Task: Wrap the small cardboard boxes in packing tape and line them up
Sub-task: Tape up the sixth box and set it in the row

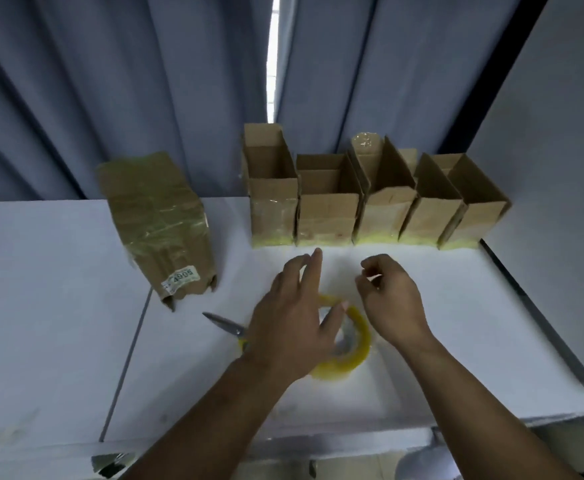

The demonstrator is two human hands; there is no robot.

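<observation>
Centre frame, white worktop [58, 306]. My left hand [294, 323] is over the yellowish tape roll [360, 344], fingers straight and spread, thumb across the roll's hole. The roll lies flat. My right hand [392, 299] is just right of it, fingers curled in, thumb near forefinger; pinching tape or nothing, I cannot tell. The scissors [223, 323] blade pokes out left of my left hand. Five small cardboard boxes [328, 213] stand open-topped in a touching row, upper centre to right. A taped box [159, 220] stands apart, upper left.
</observation>
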